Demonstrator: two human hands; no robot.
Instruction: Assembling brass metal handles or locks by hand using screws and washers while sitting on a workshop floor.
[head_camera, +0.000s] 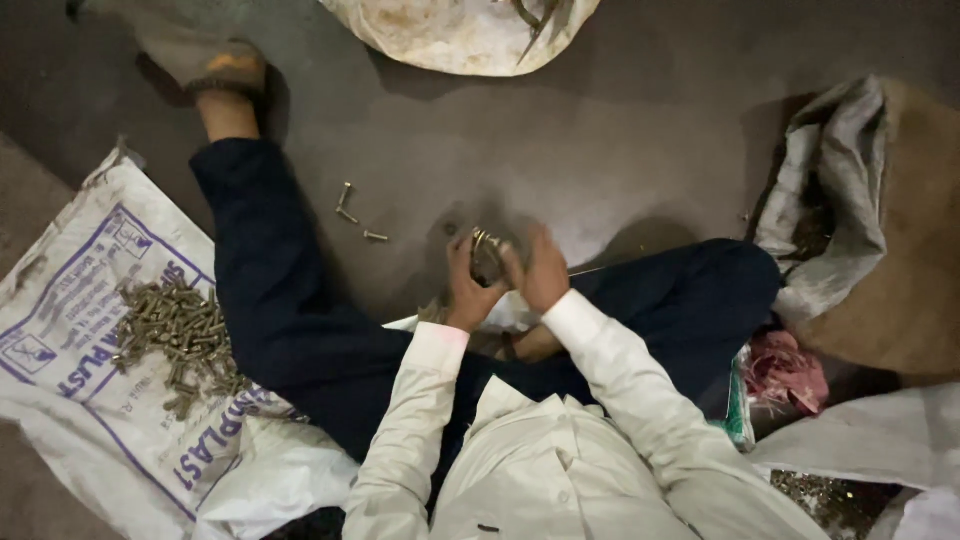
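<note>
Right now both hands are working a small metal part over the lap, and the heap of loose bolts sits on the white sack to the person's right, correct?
Not quite. The left hand and right hand do hold a small metal part together, but the heap of bolts lies on the white sack to the person's left, as the head view shows.

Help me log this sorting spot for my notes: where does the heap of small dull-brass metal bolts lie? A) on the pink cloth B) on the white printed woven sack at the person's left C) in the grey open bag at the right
B: the heap of bolts rests on the white printed sack, beside the left leg.
</note>
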